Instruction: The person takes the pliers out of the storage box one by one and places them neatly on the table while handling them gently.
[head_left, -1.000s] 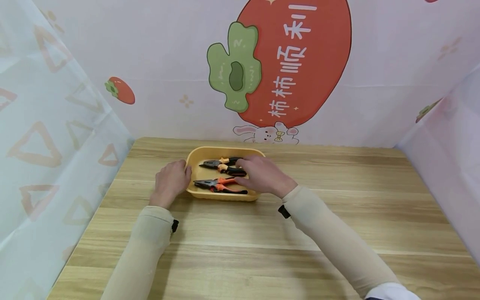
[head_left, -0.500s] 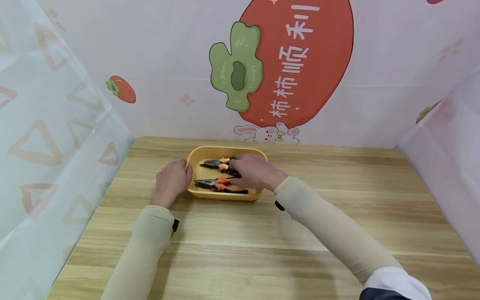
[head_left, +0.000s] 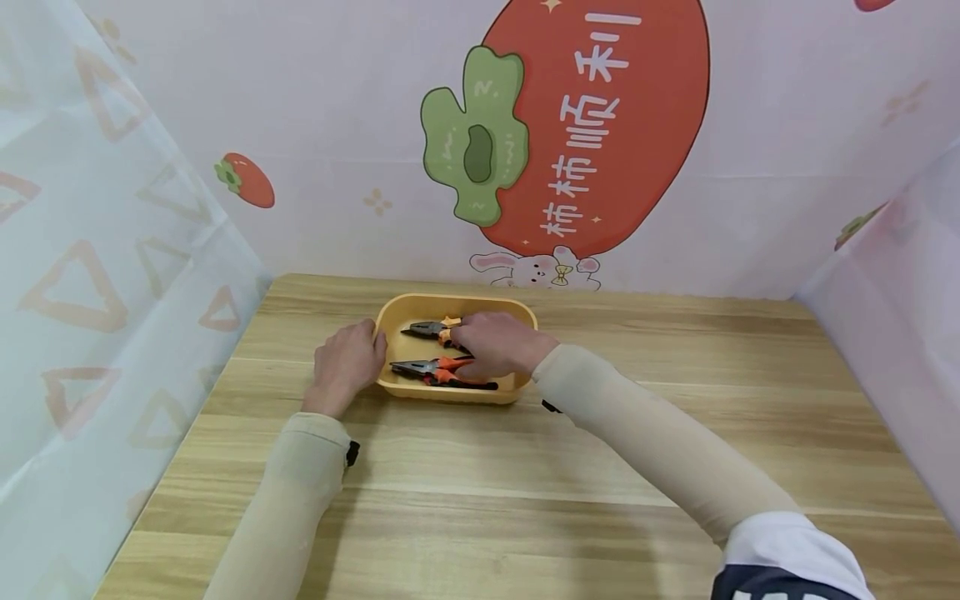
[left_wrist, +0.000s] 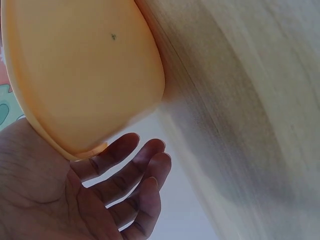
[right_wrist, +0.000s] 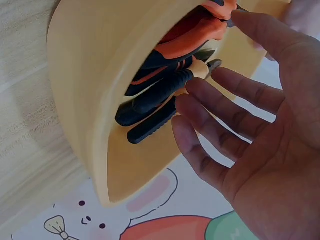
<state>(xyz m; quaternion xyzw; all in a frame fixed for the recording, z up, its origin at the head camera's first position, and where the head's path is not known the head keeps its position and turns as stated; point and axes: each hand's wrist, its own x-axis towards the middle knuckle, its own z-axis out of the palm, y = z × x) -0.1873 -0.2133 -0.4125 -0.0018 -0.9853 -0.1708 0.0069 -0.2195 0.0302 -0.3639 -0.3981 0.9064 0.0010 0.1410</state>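
A yellow plastic bin (head_left: 450,395) stands near the back of the table. At its left end my left hand (head_left: 347,362) grips the rim, thumb over the edge and fingers outside beneath it, as the left wrist view shows. Inside lie two pliers, jaws pointing left: the far pliers (head_left: 426,330) have black and light-orange handles, the near pliers (head_left: 414,367) orange-red and black ones. My right hand (head_left: 498,343) is over their handles, hiding parts of them. In the right wrist view its fingers are spread and bent slightly, fingertips at the pliers' handles (right_wrist: 155,97).
The wood-grain table (head_left: 480,500) stretches toward me and to both sides. Behind it hangs a pale printed cloth (head_left: 322,108), with a similar cloth (head_left: 82,317) at the left side and another at the right.
My right hand has moved left and further over the pliers in the bin. The left hand stays on the rim; bin and pliers have hardly moved.
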